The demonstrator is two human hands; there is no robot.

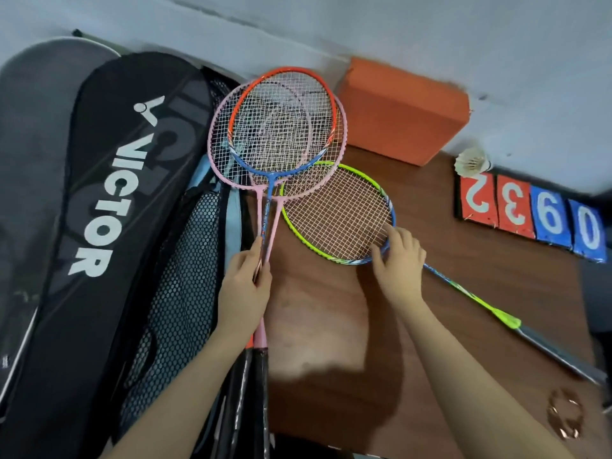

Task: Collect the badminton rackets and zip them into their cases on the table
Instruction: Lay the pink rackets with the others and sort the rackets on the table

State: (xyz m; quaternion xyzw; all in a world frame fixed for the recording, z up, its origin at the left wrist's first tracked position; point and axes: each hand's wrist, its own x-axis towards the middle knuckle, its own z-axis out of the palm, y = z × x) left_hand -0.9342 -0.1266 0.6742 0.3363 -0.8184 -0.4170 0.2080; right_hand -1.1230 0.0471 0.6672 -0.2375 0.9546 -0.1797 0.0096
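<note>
**Three rackets gathered, one on the counter**

Three thin racket shafts, two pink and one blue with an orange-topped frame (pixel 284 120), are held bunched in the left hand (pixel 246 283), its grip curled round them above the black "VICTOR" racket case (pixel 109 180). A lime-green and blue strung racket (pixel 337 213) lies flat on the brown wooden counter (pixel 331 342); its lower frame rim is pinched by the right hand (pixel 397 256). An orange foam block (pixel 400 111), a white shuttlecock (pixel 472 160) and red and blue number cards (pixel 533 213) are seen nearby.
</note>
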